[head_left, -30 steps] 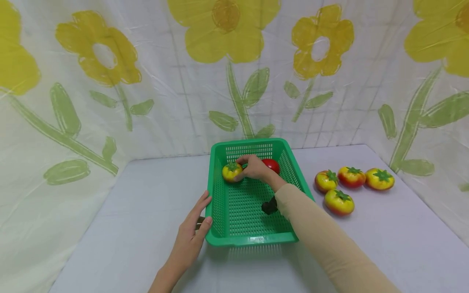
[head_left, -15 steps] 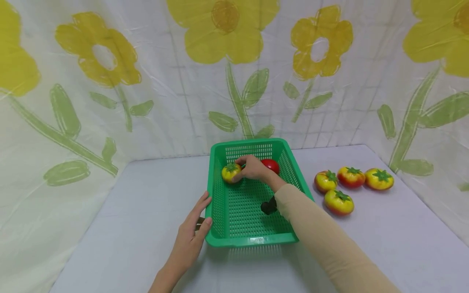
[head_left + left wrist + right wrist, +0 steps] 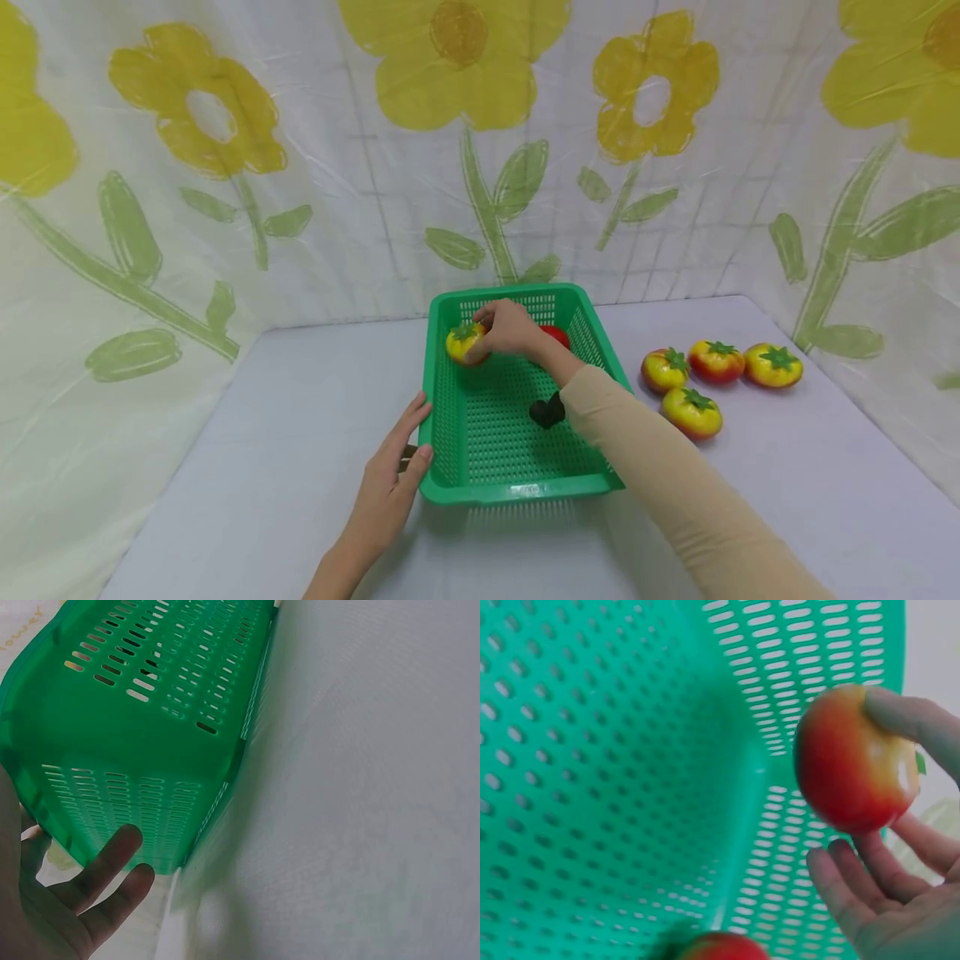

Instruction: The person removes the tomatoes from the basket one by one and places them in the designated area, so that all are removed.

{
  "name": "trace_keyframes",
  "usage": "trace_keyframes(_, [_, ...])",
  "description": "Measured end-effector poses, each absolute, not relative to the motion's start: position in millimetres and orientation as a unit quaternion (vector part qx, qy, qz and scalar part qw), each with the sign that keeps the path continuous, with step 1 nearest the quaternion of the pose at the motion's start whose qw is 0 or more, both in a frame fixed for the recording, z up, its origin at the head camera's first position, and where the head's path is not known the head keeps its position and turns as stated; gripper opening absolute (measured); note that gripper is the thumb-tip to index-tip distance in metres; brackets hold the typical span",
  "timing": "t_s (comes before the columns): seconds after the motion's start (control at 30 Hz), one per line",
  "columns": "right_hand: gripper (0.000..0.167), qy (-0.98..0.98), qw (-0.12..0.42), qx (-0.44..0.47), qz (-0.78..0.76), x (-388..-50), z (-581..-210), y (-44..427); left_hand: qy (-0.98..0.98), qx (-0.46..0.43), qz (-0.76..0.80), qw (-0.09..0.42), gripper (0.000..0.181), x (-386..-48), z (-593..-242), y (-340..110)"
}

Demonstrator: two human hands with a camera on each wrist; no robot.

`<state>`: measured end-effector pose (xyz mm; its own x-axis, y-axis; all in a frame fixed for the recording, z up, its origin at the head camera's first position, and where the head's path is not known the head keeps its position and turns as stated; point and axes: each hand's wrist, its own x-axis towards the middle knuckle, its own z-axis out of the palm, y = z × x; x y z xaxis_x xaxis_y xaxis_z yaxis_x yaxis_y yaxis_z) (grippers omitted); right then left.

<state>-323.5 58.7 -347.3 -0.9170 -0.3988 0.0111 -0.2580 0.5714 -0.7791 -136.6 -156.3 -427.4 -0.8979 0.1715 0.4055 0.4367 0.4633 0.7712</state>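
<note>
My right hand [image 3: 506, 327] pinches a yellow-and-red tomato [image 3: 462, 343] with a green leafy top, inside the back left part of a green plastic basket [image 3: 517, 493]. In the right wrist view the thumb and fingers lie on opposite sides of this tomato [image 3: 851, 761], which hangs above the basket floor. A red fruit [image 3: 557, 335] lies in the basket, partly behind the right hand. My left hand [image 3: 386, 483] touches the basket's left rim with its fingertips and thumb. The left wrist view shows its fingers [image 3: 112, 862] extended outside the basket wall.
Several similar tomatoes [image 3: 692, 412] sit on the white table [image 3: 300, 400] right of the basket. A black object [image 3: 547, 411] shows at the right wrist, over the basket. Behind stands a white curtain [image 3: 330, 242] with yellow flowers.
My right hand has raised the tomato slightly and moved it a little toward the basket's back left. The left hand stays at the rim.
</note>
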Motion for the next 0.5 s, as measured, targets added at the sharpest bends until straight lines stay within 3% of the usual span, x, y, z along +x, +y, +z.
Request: trace_keyframes(0.5, [0.063,0.878,0.081,-0.194,-0.431,-310,-314,63,-0.841,-0.183,-0.491,0.134,0.050,-135,-426,-157])
